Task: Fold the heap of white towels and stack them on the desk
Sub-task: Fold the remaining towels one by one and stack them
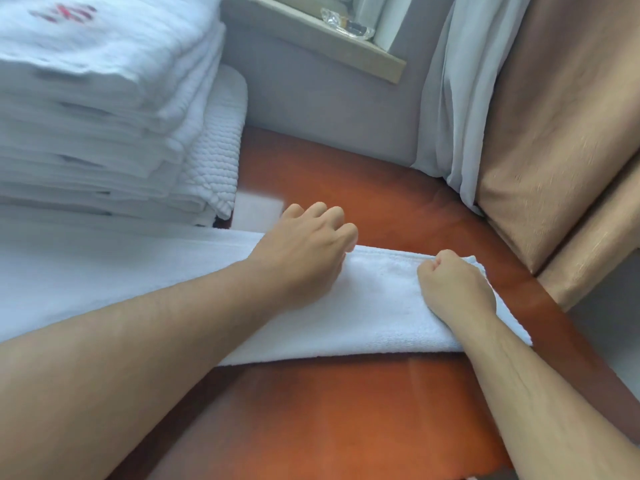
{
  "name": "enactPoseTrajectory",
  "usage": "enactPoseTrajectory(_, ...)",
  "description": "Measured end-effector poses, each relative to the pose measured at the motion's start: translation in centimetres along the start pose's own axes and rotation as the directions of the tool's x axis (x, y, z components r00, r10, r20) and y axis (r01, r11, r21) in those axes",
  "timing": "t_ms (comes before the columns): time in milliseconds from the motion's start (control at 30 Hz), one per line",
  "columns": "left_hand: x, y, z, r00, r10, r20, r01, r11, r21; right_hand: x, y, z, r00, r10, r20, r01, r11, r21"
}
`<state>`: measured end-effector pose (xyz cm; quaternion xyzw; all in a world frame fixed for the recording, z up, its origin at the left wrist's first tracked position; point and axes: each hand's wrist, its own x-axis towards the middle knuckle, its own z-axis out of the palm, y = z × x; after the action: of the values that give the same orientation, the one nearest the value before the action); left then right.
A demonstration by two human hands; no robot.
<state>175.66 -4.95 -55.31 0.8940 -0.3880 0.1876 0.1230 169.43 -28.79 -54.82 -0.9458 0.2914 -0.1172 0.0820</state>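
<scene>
A white towel (377, 306) lies folded into a long strip across the reddish-brown desk (311, 410). My left hand (304, 247) sits on its far edge near the middle, fingers curled over that edge. My right hand (453, 282) is fisted at the towel's right end, gripping the far corner. A tall stack of folded white towels (104, 109) stands at the back left of the desk, blurred, with a red mark on the top one.
A textured white mat (214, 161) leans behind the stack. A small white card (258, 211) lies on the desk beside it. Grey wall, a window sill (322, 36) with a clear wrapper, a pale curtain (450, 116) and a tan padded chair (561, 133) border the desk at the right.
</scene>
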Motion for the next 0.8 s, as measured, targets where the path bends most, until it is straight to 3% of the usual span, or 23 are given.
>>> enactPoseTrajectory(100, -5.1, -3.1, -2.9, 0.985, -0.129, 0.113, 0.137, 0.988, -0.068, -2.2, -2.9, -0.3, 0.991, -0.132, 0.026, 0.131, 0.990, 0.056)
enactPoseTrajectory(200, -11.0, -6.6, -6.3, 0.936, -0.258, 0.239, 0.272, 0.962, -0.027, -5.8, -8.4, 0.2, 0.904, -0.424, 0.043, 0.410, 0.894, 0.182)
enactPoseTrajectory(367, -20.0, -12.3, -10.4, 0.834, -0.444, 0.327, 0.412, 0.896, 0.168, -12.4, -18.4, 1.7, 0.554, -0.829, 0.072, 0.761, 0.540, 0.361)
enactPoseTrajectory(467, -24.3, -14.8, -12.4, 0.762, -0.563, 0.320, 0.517, 0.827, 0.221, -14.5, -22.9, 2.3, 0.335, -0.941, 0.040, 0.858, 0.322, 0.399)
enactPoseTrajectory(533, -26.2, -16.1, -13.1, 0.708, -0.652, 0.271, 0.591, 0.757, 0.279, -15.1, -24.9, 2.5, 0.228, -0.973, 0.040, 0.881, 0.224, 0.418)
enactPoseTrajectory(700, -26.4, -19.2, -13.3, 0.491, -0.866, 0.093, 0.856, 0.500, 0.134, -15.2, -26.0, 2.7, 0.202, -0.979, 0.032, 0.864, 0.193, 0.465)
enactPoseTrajectory(800, -25.1, -20.6, -13.6, 0.424, -0.904, 0.049, 0.905, 0.425, 0.004, -14.9, -25.9, 2.9, 0.236, -0.971, 0.038, 0.856, 0.226, 0.466)
